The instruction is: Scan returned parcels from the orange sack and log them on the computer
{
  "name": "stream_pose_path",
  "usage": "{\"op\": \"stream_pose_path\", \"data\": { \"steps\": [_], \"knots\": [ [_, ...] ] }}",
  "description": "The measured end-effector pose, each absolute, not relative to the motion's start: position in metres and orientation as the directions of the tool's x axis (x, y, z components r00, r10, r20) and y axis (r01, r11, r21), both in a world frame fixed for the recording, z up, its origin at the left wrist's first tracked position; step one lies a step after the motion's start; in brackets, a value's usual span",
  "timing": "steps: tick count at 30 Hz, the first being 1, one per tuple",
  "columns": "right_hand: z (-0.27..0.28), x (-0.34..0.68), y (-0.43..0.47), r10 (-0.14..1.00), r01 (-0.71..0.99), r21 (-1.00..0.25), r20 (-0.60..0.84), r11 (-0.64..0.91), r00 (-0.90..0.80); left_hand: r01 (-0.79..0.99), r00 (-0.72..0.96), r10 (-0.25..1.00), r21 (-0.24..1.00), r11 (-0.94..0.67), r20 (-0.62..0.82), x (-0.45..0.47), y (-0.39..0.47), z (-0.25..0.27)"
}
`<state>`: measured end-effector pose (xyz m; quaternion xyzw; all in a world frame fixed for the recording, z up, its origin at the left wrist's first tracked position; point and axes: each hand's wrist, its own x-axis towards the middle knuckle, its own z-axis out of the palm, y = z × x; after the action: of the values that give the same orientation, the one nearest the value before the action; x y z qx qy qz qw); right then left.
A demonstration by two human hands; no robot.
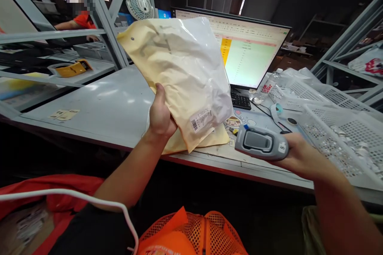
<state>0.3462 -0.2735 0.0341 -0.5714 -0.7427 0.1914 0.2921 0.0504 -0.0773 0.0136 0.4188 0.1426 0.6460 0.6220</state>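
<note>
– if you start from the left, what comes first on the bench [89, 103]?

– two paper tags [64, 114] by its near left corner. then the left hand [161, 115], closed on the left edge of a yellow-and-white bag [176, 71], thumb in front

– so where is that bag exactly?

– held up over the bench's front edge, tilted, its long axis running from upper left down to lower right. a second yellow bag [217, 137] lies below it at that edge

– and the barcode label [201, 120]?

– low on the held bag's face, right of the left hand and left of the grey handheld device [261, 143], likely a scanner. label and device are near but apart; the left hand is the nearer one to the label

– who has the device?

– the right hand [295, 151], gripping its rear end, just short of the white basket [353, 127] by the bench's right end

– anything you can't make out?

– the left fingers behind the bag, most of the right ones, the label's small print, and whatever dark shape shows through the bag; the basket is cut off at right
</note>
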Motion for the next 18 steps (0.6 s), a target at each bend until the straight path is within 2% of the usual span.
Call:
{"op": "stream_pose_path", "data": {
  "steps": [7,11,15,18],
  "knots": [
    [0.037,0.327,-0.265,0.939,0.7,-0.627,0.186,0.34,-0.29,-0.7,0.147,0.941,0.704,-0.119,0.305,0.06,-0.076,-0.001],
    [0.035,0.324,-0.26,0.949,0.743,-0.591,0.179,0.313,-0.258,-0.725,0.13,0.953,0.682,-0.097,0.274,0.053,-0.069,0.0],
    [0.028,0.34,-0.248,0.97,0.794,-0.559,0.179,0.238,-0.165,-0.754,-0.08,0.949,0.605,-0.258,0.305,0.014,-0.048,0.006],
    [0.024,0.355,-0.231,0.985,0.83,-0.536,0.14,0.158,-0.097,-0.699,-0.247,0.911,0.591,-0.403,0.329,-0.026,-0.029,-0.001]
  ]
}}
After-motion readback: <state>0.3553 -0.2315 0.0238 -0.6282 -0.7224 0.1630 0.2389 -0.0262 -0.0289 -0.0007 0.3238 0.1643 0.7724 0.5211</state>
